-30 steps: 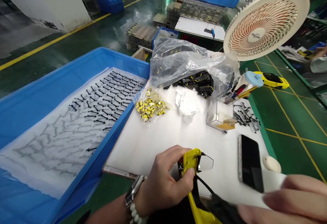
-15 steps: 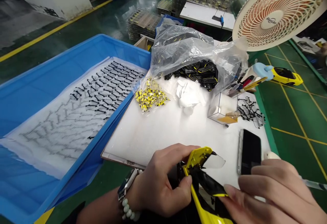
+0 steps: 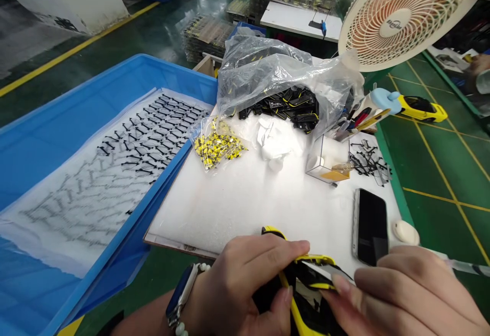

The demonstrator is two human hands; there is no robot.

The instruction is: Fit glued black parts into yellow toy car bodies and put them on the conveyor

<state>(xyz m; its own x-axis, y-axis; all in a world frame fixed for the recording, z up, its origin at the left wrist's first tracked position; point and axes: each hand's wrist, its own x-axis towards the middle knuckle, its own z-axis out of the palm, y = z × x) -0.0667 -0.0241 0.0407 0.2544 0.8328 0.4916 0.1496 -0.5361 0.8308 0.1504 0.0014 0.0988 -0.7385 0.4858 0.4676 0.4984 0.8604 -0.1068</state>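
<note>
Low at the front edge of the table, my left hand (image 3: 248, 280) is closed round a yellow and black model car body (image 3: 300, 318). Its fingertips rest by a yellow door-like piece at the car's side. My right hand (image 3: 413, 290) pinches the end of a black panel with a yellow edge (image 3: 319, 281) at that same side. A pale, thin strip shows along the panel near my right fingertips. Whether the panel is joined to the body I cannot tell. My fingers hide much of the car.
A blue bin (image 3: 141, 63) with rows of small black parts stands left. On the white table (image 3: 229, 203) lie a bag of yellow-black pieces (image 3: 216, 147), a large bag of black parts (image 3: 283, 106), a clear box (image 3: 329, 160) and a phone (image 3: 370, 226). A fan (image 3: 398, 22) stands behind.
The raised yellow piece with its clear window has swung down towards the black panel. My left fingers have moved over it. The right hand keeps its pinch, and the view has shifted slightly.
</note>
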